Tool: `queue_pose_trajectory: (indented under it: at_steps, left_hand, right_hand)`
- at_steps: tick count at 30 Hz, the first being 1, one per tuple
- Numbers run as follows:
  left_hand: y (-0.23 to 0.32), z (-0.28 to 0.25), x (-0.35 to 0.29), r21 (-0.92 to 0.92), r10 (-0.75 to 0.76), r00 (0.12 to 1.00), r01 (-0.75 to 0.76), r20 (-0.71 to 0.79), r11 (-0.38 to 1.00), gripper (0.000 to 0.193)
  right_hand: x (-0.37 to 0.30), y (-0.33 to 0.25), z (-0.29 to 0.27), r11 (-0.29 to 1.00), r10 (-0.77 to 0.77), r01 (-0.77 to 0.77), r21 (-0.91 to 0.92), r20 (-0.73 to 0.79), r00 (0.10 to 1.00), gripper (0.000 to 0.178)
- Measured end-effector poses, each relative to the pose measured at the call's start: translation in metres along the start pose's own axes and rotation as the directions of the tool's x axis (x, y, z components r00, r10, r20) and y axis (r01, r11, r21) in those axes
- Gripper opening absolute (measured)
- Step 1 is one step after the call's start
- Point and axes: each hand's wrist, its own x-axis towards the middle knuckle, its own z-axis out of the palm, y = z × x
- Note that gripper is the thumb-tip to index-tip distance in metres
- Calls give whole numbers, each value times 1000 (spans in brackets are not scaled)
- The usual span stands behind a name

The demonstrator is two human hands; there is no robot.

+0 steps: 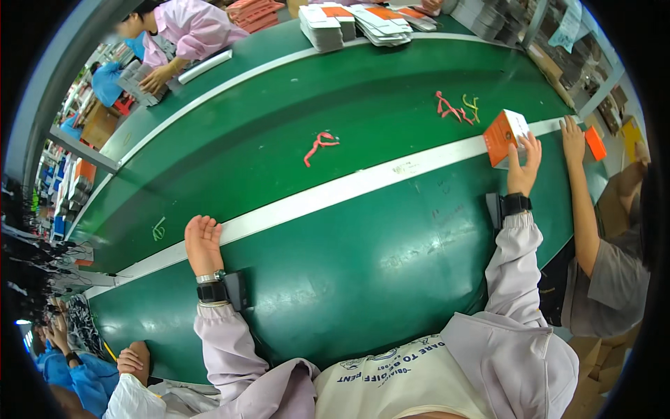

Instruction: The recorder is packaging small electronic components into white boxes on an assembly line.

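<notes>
Two bare hands are showing over a green table; clock positions are running around the middle of the view. Near 2 o'clock, the right hand is touching an orange-and-white box, its thumb and fingers standing apart against the box's right-hand side; whether they are clamping it, I cannot tell. The box is sitting at the white strip that is crossing the table, and is hiding part of it. Near 9 o'clock, the left hand is hanging empty and half open beside the strip, its fingers curling lightly and lying close together. Just beyond the box, between 2 and 3 o'clock, a co-worker's hand is lying at the strip's end. A pink tie is lying at 12 o'clock, with flat cartons standing stacked farther up.
</notes>
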Motion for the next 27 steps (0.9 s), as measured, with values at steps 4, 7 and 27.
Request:
queue_pose_trajectory:
  at_steps: [4,7,27]
  left_hand:
    - [1,-8,-2,9,5,1000,-5,-3,1000,21]
    - [0,-12,-3,15,10,1000,-10,-19,1000,23]
    - [16,-20,7,49,-27,999,27,-18,998,17]
  right_hand:
    - [-3,-21,-5,999,-3,-5,-46,-162,987,18]
    - [-12,-13,-10,803,265,-244,543,41,963,18]
    - [-40,-45,32,17,128,-890,455,882,453,10]
